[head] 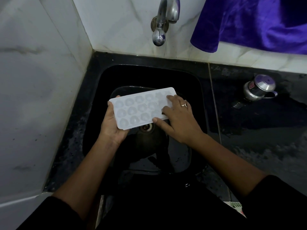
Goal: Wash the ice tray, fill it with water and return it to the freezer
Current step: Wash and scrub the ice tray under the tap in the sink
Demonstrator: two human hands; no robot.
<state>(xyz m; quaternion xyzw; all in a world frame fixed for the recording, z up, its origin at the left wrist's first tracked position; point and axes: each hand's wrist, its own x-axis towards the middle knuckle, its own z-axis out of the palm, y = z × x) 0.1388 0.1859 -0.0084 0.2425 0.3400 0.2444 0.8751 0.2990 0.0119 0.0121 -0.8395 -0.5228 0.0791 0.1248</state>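
Head view. Washing step, by the look of it: ice tray (142,107) held level at centre frame, above the black sink (93,130) and just past the drain (147,127), cavities up. No stream visible from the chrome tap (166,15) at 12 o'clock.

Left hand (113,123) at 9 o'clock of the tray, clamped on its short end, thumb over the rim, fingers beneath. Right hand (177,117) at 3 o'clock, fingers spread flat on the cavities, thumb along the near edge, wearing a ring (184,105). Dark patch under the palm, pad or shadow, cannot tell.

Next move probably calls for rubbing along each row, then opening the tap to rinse and fill.

Tray: white translucent plastic, thin, rectangular, rounded corners, three rows of domed cups. Sink glossy and wet. Tabletop (265,138) dark, mottled stone. Steel lidded pot (259,87) at 2 o'clock, velvety purple cloth (257,22) at 1 o'clock.
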